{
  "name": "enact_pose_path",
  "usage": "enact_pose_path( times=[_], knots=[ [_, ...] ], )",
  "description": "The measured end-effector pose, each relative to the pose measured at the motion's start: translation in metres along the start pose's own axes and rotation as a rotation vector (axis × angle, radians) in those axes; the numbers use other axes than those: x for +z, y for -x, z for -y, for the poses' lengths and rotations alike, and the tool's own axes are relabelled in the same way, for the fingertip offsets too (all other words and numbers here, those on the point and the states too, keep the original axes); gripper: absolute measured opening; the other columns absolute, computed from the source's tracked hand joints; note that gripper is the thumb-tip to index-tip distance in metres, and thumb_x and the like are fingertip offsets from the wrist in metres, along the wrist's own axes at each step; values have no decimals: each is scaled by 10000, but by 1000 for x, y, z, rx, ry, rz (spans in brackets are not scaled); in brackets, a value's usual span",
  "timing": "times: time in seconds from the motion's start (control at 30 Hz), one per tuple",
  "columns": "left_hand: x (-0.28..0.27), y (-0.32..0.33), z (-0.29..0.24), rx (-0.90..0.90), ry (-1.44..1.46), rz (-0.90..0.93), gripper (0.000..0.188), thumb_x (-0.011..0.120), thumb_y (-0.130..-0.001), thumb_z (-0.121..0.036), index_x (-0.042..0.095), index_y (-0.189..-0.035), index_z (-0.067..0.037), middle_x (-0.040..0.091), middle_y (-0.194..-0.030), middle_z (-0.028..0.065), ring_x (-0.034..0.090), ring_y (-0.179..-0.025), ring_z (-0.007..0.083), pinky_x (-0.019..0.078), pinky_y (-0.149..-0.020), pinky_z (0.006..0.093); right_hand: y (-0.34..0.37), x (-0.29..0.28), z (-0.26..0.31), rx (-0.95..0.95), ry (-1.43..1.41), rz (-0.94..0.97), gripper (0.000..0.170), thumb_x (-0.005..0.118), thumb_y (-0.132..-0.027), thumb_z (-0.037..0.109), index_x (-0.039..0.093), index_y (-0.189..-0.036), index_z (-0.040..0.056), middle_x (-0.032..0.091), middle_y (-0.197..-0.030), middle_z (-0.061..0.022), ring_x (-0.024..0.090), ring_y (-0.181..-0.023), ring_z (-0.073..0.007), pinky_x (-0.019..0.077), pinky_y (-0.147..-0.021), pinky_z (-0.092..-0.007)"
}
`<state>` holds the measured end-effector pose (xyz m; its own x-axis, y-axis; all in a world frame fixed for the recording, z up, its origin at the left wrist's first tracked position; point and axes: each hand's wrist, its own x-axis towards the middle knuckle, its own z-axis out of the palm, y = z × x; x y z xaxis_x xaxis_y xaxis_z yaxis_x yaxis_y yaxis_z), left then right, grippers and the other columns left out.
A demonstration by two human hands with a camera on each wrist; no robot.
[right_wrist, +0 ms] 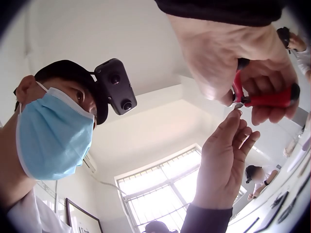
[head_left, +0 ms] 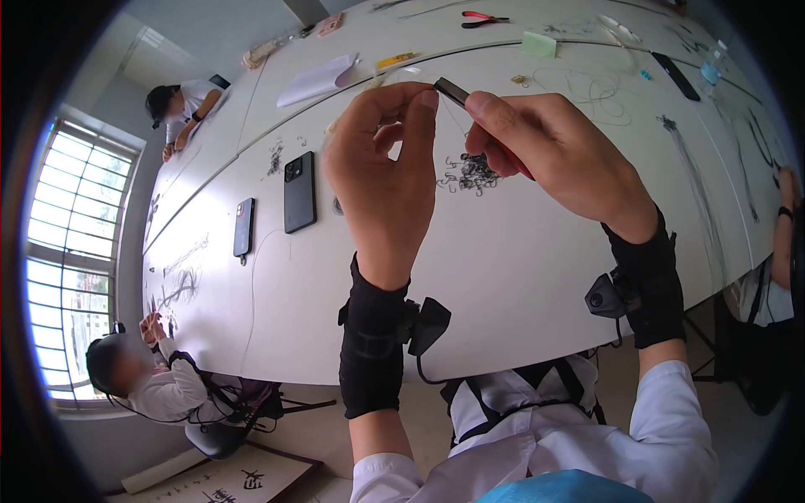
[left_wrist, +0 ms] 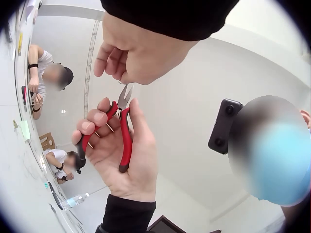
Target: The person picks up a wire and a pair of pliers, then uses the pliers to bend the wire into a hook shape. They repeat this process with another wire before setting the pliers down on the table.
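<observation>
High over the white table, the left hand [head_left: 381,172] pinches a tiny metal piece [left_wrist: 120,81] between thumb and index finger; its exact shape cannot be told. Curled round the red-handled pliers [left_wrist: 127,145] is the right hand [head_left: 562,155], its palm showing in the left wrist view. The pliers' jaws point at the left fingertips and stand slightly apart in that view. In the right wrist view the plier tip meets or nearly meets the left hand [right_wrist: 221,165] at its fingertips. Below the hands lies a pile of small dark hooks [head_left: 478,173].
Two phones [head_left: 299,193] lie left of the hands. Farther back are paper [head_left: 319,80], another pair of pliers [head_left: 485,19], a green note [head_left: 538,45] and a bottle [head_left: 713,65]. Thin lines trail across the table [head_left: 503,293]. Other people sit around it.
</observation>
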<state>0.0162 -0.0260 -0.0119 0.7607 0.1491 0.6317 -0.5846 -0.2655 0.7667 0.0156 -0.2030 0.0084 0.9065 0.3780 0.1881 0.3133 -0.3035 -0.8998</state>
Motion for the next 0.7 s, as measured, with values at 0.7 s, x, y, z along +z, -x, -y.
enact_pose_path(
  times=[0.7],
  knots=[
    [3,0,7,92,-53,-36,45,695,-903,-45,690,-915,-2,679,-791,35,631,-719,101,527,-705,247,-4,1,-6,16,105,-44,630,497,-999,578,588,-693,35,436,-535,33,436,-487,-70,351,-465,-232]
  ],
)
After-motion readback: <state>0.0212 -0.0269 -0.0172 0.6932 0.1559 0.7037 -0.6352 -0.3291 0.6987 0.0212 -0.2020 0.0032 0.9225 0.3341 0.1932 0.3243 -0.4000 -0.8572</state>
